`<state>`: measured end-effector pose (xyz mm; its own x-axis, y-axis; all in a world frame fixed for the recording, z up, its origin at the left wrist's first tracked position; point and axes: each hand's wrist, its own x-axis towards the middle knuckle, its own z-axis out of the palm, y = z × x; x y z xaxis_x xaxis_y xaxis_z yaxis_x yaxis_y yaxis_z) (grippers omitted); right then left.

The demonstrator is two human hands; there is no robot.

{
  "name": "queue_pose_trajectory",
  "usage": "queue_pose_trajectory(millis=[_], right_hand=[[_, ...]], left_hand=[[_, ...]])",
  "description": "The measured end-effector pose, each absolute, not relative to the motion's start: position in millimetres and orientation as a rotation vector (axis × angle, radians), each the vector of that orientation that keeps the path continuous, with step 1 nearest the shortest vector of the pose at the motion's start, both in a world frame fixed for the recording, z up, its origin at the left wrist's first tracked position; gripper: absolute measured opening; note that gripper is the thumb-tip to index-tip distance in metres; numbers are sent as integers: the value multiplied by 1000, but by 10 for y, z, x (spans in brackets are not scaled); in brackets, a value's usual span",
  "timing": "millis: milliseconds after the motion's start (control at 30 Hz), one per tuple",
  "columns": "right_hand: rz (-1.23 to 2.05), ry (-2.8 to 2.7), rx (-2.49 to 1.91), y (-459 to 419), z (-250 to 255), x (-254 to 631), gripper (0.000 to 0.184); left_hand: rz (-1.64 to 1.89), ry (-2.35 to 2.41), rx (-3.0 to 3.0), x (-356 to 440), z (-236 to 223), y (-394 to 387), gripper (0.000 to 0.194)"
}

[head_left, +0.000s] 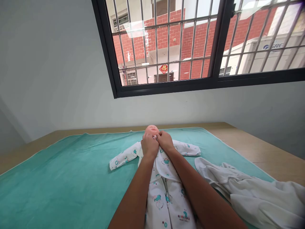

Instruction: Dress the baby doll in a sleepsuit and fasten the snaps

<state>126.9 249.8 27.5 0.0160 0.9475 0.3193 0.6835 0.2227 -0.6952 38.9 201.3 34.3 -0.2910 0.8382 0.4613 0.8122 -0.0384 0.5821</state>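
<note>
A baby doll (152, 128) lies on its back, its head toward the wall. It wears a white printed baby outfit (166, 165) with both sleeves spread out to the sides. At the neckline, just under the doll's chin, my left hand (149, 144) and my right hand (166, 140) meet with fingers closed. Both pinch the collar of the outfit, where a small bit of white cloth shows between them. My forearms cover part of the chest and the sides of the outfit. The front edges lie close together down the legs.
A green cloth (71, 178) covers most of the wooden table (240, 136). Crumpled white fabric (252, 190) lies to the right of the doll. Behind the table stands a pale wall (59, 79) with a dark-framed, barred window (164, 87).
</note>
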Motion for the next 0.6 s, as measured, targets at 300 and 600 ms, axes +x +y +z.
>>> queue_pose_trajectory(millis=[300, 600], right_hand=[[450, -1758, -1503, 2541, 245, 1305, 15], [510, -1775, -1373, 2575, 207, 1322, 15]], left_hand=[[1323, 2080, 1844, 408, 298, 2022, 18], [1344, 2079, 1691, 347, 274, 2078, 23]])
